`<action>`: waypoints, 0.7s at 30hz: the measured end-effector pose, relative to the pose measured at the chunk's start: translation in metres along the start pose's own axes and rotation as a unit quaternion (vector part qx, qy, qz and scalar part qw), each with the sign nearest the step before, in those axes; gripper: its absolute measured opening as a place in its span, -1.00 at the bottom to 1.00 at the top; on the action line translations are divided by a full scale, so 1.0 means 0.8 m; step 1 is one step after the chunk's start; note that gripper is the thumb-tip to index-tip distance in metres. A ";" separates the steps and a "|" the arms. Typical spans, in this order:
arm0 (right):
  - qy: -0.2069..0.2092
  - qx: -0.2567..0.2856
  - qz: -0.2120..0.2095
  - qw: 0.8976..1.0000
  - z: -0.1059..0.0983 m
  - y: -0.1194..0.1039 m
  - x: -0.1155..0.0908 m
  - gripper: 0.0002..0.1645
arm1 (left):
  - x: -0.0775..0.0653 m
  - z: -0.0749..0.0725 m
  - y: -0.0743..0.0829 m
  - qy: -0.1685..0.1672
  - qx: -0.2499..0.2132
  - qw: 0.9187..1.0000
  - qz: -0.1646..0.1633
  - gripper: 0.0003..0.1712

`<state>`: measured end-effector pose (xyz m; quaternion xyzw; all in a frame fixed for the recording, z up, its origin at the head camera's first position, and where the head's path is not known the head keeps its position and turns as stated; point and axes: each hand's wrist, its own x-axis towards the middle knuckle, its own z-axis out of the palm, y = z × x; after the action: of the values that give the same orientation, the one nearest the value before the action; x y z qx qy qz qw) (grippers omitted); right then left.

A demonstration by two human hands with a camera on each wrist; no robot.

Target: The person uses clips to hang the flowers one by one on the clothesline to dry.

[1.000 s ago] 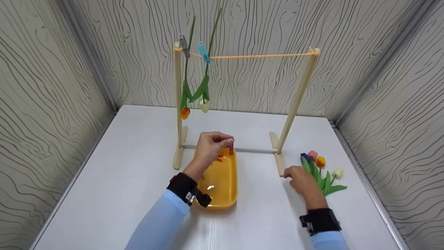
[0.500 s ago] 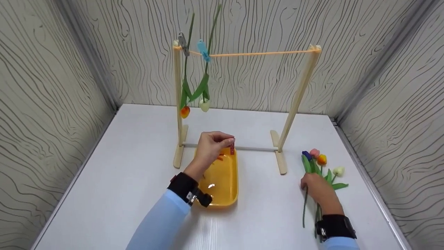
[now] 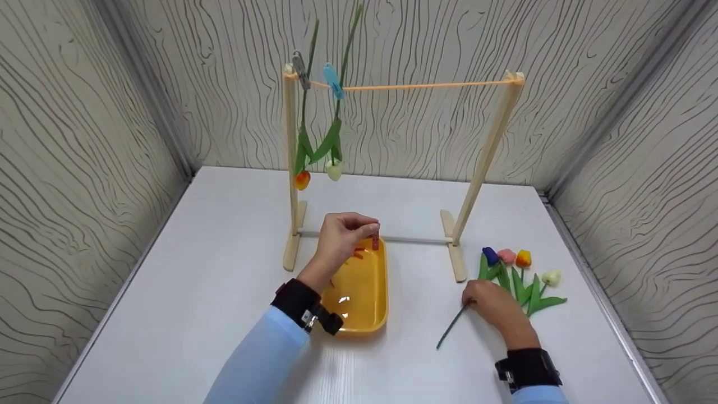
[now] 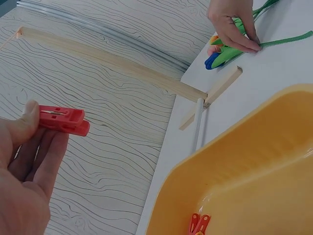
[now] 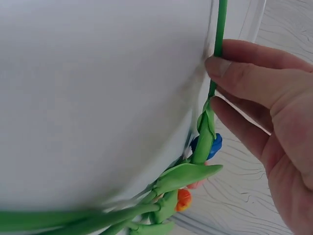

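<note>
Containing red pegs [image 4: 199, 224], yellow tray [image 4: 244, 166], left hand [image 3: 336, 241] pinching red clothespin [image 4: 61, 120], right hand [image 3: 496, 308] pinching blue tulip [image 5: 210, 146]

Head view: tray [image 3: 364, 303] hidden at eleven o'clock by left hand [image 3: 339, 240]. Right wrist view: stem [image 5: 221, 24] cut off at one o'clock.

White tabletop [image 3: 168, 314], pale wood-grain-patterned walls [image 3: 415, 134], grey metal corner strips [image 3: 143, 84]
</note>
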<state>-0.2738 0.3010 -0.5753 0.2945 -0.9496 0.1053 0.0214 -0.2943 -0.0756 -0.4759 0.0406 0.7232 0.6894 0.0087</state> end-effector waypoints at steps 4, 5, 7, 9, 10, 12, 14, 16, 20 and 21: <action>0.019 -0.016 -0.016 1.000 0.001 -0.013 0.005 -0.77 | 0.000 -0.001 0.000 -0.002 -0.003 1.000 -0.001 -0.82; 0.020 -0.016 -0.016 1.000 0.002 -0.016 0.006 -0.77 | 0.000 -0.001 0.000 -0.002 -0.004 1.000 -0.003 -0.82; 0.021 -0.013 -0.024 0.999 0.003 -0.022 0.009 -0.77 | -0.001 -0.001 0.001 -0.002 -0.005 1.000 -0.005 -0.82; 0.016 -0.004 -0.036 0.999 0.006 -0.027 0.012 -0.78 | -0.001 -0.002 0.001 0.001 -0.004 1.000 -0.007 -0.83; 0.012 0.002 -0.040 0.999 0.008 -0.028 0.013 -0.78 | 0.000 -0.002 0.001 0.001 -0.004 1.000 -0.008 -0.82; 0.009 0.004 -0.046 0.999 0.011 -0.030 0.014 -0.77 | -0.001 -0.002 0.002 0.003 -0.005 1.000 -0.012 -0.81; 0.008 -0.003 -0.043 0.999 0.013 -0.030 0.014 -0.72 | -0.001 -0.001 0.002 0.003 -0.006 1.000 -0.012 -0.81; 0.009 -0.016 -0.034 0.999 0.013 -0.028 0.013 -0.69 | -0.001 -0.001 0.002 0.002 -0.008 1.000 -0.013 -0.81; 0.008 -0.024 -0.026 0.999 0.013 -0.019 0.014 -0.69 | -0.001 -0.001 0.004 0.002 -0.009 1.000 -0.011 -0.83; 0.006 -0.023 -0.027 0.999 0.013 -0.017 0.015 -0.70 | -0.001 0.000 0.004 0.001 -0.008 1.000 -0.011 -0.83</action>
<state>-0.2760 0.2808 -0.5814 0.3192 -0.9432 0.0848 0.0362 -0.2933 -0.0758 -0.4724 0.0319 0.7177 0.6954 0.0154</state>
